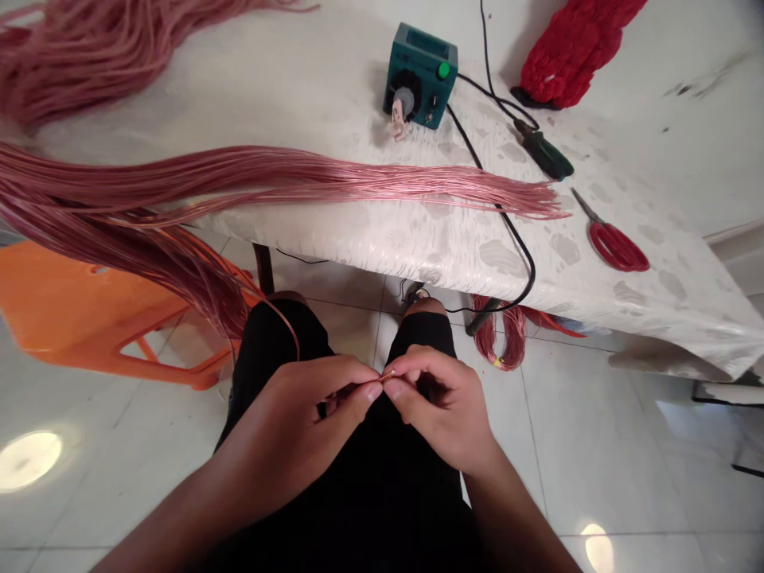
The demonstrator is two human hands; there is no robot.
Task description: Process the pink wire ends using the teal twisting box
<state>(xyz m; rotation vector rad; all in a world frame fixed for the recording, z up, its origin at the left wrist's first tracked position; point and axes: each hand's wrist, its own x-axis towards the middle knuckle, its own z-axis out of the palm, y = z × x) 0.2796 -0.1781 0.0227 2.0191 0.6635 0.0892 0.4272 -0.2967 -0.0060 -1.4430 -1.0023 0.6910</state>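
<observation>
Over my lap, my left hand (325, 406) and my right hand (438, 406) meet fingertip to fingertip, both pinching the end of a thin pink wire (387, 375). The wire curves up from my left hand over my left knee toward a long bundle of pink wires (334, 179) that lies across the table's white cloth (418, 247) and droops off to the left. Both hands are closed in a pinch. I sit in black trousers in front of the table.
On the table stand a small green box with a knob and green button (419, 76), green-handled pliers (546, 153), red scissors (614, 241) and a red woven piece (573, 48). A black cable (525, 255) hangs over the edge. An orange plastic chair (89, 310) stands left; coiled copper wire (504, 334) lies on the floor.
</observation>
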